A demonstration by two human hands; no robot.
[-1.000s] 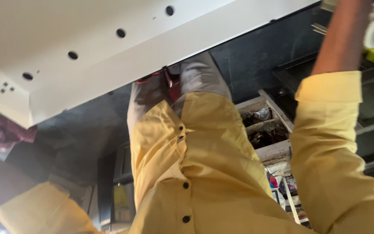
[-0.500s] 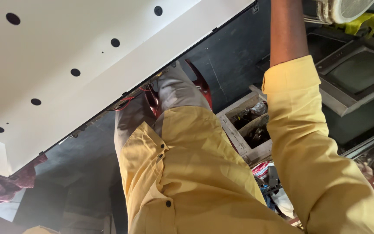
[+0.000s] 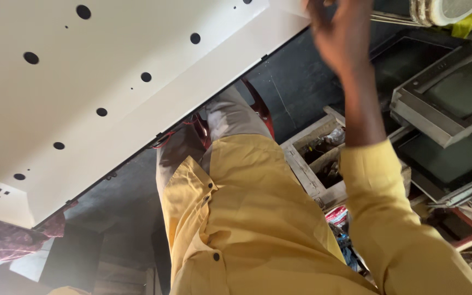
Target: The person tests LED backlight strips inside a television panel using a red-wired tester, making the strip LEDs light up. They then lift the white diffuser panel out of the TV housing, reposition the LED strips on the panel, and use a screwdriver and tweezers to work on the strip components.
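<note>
A large white panel (image 3: 99, 93) with several round black holes fills the upper left, its long edge running diagonally above my legs. My right hand (image 3: 341, 41) is raised at the top, blurred, right beside the panel's upper right corner. Whether it touches the panel or holds anything is unclear. Its yellow sleeve (image 3: 394, 218) runs down the right side. My yellow shirt (image 3: 247, 229) and grey trousers (image 3: 230, 117) fill the lower middle. My left hand is out of view.
Old grey tube television sets (image 3: 449, 98) are stacked at the right. A round white meshed object (image 3: 446, 8) sits at the top right, with a wooden crate of parts (image 3: 318, 158) by my leg. Pink cloth (image 3: 6, 240) lies at lower left on a dark floor (image 3: 296, 87).
My right hand has come down and to the left, away from the round white object, to the panel's corner. The view has shifted, and the panel now covers more of the frame.
</note>
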